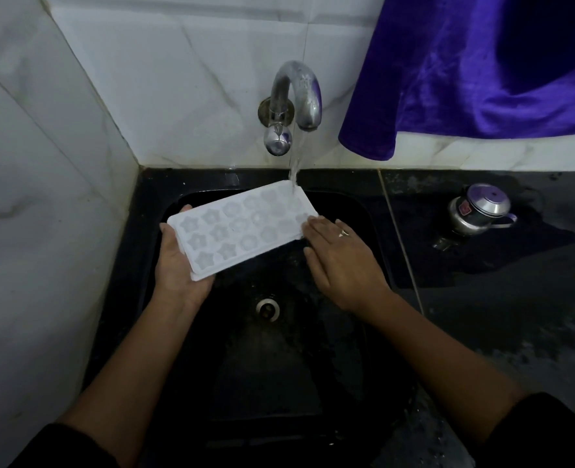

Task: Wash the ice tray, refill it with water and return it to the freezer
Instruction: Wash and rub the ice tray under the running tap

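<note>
I see the ice tray (242,228), a white rectangular plastic one with three rows of star- and flower-shaped cells, facing up and held over the black sink (151,211) rather than resting in it. Its long side runs aslant from near left to far right, and the stream of water (295,160) strikes its far right corner. My left hand (178,268) cradles its near left end from beneath, and my right hand (340,258) lies flat-fingered against its right short edge.

One view only — a wide-angle head camera, set close above the black sink (279,383) and looking steeply down and forward. It faces the tiled wall (195,62) and tap (294,96) — the tabletop (498,315) fills the right side.
</note>
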The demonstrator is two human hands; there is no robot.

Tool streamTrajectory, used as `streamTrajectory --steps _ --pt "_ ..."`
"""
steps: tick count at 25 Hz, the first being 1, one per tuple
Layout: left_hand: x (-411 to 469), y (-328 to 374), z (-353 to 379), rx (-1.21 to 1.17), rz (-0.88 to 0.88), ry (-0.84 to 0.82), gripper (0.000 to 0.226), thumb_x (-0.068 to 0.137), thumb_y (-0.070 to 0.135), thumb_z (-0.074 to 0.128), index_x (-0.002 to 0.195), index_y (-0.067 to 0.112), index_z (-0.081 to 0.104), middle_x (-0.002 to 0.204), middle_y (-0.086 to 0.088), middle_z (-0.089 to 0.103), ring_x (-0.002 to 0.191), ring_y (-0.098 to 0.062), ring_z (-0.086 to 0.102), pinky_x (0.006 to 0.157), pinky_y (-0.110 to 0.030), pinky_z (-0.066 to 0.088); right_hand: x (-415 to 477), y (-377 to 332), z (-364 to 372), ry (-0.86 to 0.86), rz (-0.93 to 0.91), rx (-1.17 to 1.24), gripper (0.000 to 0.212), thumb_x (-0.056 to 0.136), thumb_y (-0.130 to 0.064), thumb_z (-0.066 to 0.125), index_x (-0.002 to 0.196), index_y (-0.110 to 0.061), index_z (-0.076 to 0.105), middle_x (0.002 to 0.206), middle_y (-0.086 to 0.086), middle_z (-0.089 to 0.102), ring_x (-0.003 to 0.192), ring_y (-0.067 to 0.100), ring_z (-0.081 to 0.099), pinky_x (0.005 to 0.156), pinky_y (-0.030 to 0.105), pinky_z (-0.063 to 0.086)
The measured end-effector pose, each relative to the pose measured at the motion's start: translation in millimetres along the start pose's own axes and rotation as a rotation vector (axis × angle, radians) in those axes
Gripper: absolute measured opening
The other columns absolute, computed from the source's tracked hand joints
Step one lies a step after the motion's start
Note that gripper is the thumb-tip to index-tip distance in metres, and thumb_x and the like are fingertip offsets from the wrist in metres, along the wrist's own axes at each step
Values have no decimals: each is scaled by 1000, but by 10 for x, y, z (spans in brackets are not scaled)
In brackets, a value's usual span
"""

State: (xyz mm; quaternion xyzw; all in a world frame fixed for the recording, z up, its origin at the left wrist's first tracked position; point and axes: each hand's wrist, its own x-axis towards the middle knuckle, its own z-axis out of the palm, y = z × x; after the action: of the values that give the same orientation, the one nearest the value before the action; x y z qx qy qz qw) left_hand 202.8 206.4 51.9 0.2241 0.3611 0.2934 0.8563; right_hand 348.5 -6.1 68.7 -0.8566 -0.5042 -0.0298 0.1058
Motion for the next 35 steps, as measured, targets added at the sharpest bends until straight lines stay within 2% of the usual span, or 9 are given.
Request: streamTrajectory --steps 3,7,12,16,21,25,30,33,35 --pt "53 -83 77 25 -19 -1 52 110 55 25 138 27 59 129 -6 73 114 -27 73 83 -45 60 -7 -208 13 10 52 -11 46 96 -26 48 132 -3 66 134 16 67 125 29 62 116 46 42" --pt "49 -207 233 15 -48 -14 51 109 56 26 129 29 63 122 -6 76 107 -27 75 81 -45 61 -4 -426 5 -4 -99 79 38 89 -21 54 117 -3 71 115 15 72 107 29 65 101 42 50" --pt "78 -231 227 -17 -75 -47 53 109 57 27 140 28 59 132 -8 72 115 -30 72 89 -50 60 92 -205 -134 86 150 75 30 87 -21 44 84 -5 69 87 13 66 80 33 62 79 44 51" --pt "68 -390 262 14 -86 -13 51 107 57 33 138 29 62 133 -11 70 118 -32 69 90 -50 58 7 -653 -92 -67 -109 153 31 87 -23 45 94 -7 71 97 12 67 90 29 60 84 44 51" --pt "75 -406 269 -24 -94 -2 51 108 56 32 139 28 62 130 -10 72 115 -32 71 91 -51 59 84 -285 -115 60 142 136 26 83 -14 51 86 -5 74 88 11 69 84 32 63 81 44 52" --pt "87 -511 375 -23 -123 2 54 108 57 31 143 26 59 136 -14 68 122 -36 66 97 -53 56 -15 -718 -108 -75 -123 221 35 86 -20 44 95 -5 75 97 12 69 91 31 61 84 42 51" --pt "98 -487 373 -35 -116 -11 50 108 57 33 137 28 62 135 -12 69 122 -34 67 91 -51 58 59 -348 -127 74 109 198 33 84 -17 45 88 -5 75 90 11 68 86 33 62 82 44 50" --pt "74 -557 432 -20 -118 3 51 108 57 32 136 27 63 129 -13 71 110 -32 73 80 -46 63 -56 -792 -103 -52 -68 235 39 86 -21 43 101 -5 75 97 10 67 92 29 59 84 41 49" --pt "94 -546 385 -36 -120 3 51 108 57 32 135 26 63 128 -14 72 108 -32 74 81 -47 62 -62 -605 -106 -68 -137 275 40 86 -17 49 113 -7 76 105 9 70 98 28 61 90 40 50"
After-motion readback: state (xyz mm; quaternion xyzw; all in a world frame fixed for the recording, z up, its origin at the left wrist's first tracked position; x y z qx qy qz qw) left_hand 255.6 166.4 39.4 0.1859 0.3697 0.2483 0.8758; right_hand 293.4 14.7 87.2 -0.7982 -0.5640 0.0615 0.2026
